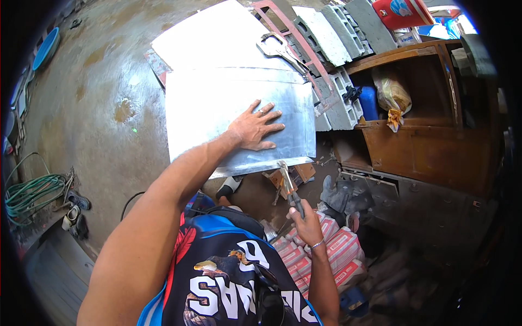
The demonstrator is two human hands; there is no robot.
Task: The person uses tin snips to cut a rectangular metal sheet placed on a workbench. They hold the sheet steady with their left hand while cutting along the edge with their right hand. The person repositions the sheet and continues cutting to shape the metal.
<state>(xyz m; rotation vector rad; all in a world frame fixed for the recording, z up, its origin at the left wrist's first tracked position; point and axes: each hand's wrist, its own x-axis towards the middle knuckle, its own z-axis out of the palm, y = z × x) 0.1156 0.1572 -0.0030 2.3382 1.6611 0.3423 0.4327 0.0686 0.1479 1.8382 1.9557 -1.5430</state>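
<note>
A shiny sheet-metal panel [212, 114] with folded edges lies in front of me. My left hand [256, 127] rests flat on it, palm down, fingers spread. In my closed right hand [306, 224] is a pliers-like hand tool [288, 182] with a metal head and dark grip; its exact kind is unclear. The tool's tip meets the raised near edge of the panel, close to the right corner. Beyond the panel's far right part sits a locking C-clamp [280, 50], its jaws around the edge of a reddish metal frame [304, 46].
Concrete blocks [340, 98] stand at the right, beside a wooden cabinet [429, 146] holding a blue container [368, 103]. Stacked red-and-white packages [340, 250] lie below my right hand. A coiled green hose [35, 190] and a blue basin [46, 49] are at the left.
</note>
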